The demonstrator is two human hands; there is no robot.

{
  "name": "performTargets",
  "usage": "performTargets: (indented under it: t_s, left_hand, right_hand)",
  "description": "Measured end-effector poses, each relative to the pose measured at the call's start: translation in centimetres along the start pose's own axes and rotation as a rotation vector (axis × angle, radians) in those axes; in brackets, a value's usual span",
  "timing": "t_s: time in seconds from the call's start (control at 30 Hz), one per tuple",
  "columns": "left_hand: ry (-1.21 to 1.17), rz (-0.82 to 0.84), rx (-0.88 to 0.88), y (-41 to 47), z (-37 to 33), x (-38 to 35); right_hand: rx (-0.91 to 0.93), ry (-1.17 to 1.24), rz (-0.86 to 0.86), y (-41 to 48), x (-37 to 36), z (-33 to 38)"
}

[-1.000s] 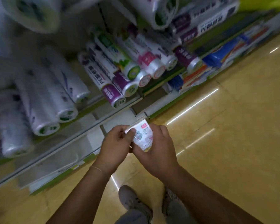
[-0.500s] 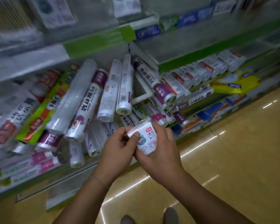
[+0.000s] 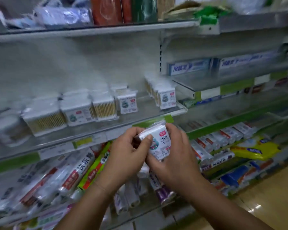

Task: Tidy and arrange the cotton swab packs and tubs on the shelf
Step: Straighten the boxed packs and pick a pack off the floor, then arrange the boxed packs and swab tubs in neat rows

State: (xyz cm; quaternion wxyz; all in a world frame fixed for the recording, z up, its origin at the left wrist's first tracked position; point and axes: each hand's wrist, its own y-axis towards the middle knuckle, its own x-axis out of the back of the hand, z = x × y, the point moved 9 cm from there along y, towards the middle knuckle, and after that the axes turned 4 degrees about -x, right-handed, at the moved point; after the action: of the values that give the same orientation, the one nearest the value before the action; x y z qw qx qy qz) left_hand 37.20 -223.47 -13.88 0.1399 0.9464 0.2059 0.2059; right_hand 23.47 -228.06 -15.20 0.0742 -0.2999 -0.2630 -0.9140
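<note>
A small white cotton swab pack (image 3: pixel 160 143) with a pink label is held in front of the shelf edge by both hands. My left hand (image 3: pixel 128 151) grips its left side with the thumb on the front. My right hand (image 3: pixel 175 151) wraps around its right side and bottom. Behind them, the glass shelf (image 3: pixel 93 131) carries several cotton swab packs: a large one (image 3: pixel 45 120) at left, one with a label (image 3: pixel 76 115), another (image 3: pixel 105 108), a smaller one (image 3: pixel 127 103), and a row (image 3: pixel 165 97) at right. A round tub (image 3: pixel 5 128) sits blurred at far left.
Rolls of plastic wrap and boxed film (image 3: pixel 70 176) fill the shelf below. Toothpaste boxes (image 3: pixel 189 67) lie on a right-hand shelf. A yellow pack (image 3: pixel 256 150) rests lower right. The tan floor (image 3: pixel 273 205) shows at bottom right. Bare shelf space lies between the packs.
The view has risen from the floor and lower rolls up to the cotton swab shelf. Both hands have lifted the pack upward, keeping the same hold.
</note>
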Motion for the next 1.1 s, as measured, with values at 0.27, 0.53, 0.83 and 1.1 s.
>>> performTargets:
  t_s: [0.27, 0.53, 0.83, 1.1]
  left_hand:
    - [0.138, -0.003, -0.185, 3.7, -6.1, 4.5]
    - [0.330, -0.025, -0.231, 7.9, -6.9, 4.9]
    - [0.500, -0.043, -0.206, 15.7, -5.0, 3.6]
    - [0.544, -0.074, -0.053, 25.3, -2.8, 4.9]
  right_hand:
    - [0.102, -0.078, -0.033, 3.9, 1.8, 6.3]
    - [0.111, -0.101, -0.053, 8.9, 1.5, 6.5]
    - [0.156, -0.128, 0.147, 17.2, -0.2, 4.7]
    - [0.383, -0.322, 0.380, 29.6, -2.0, 7.2]
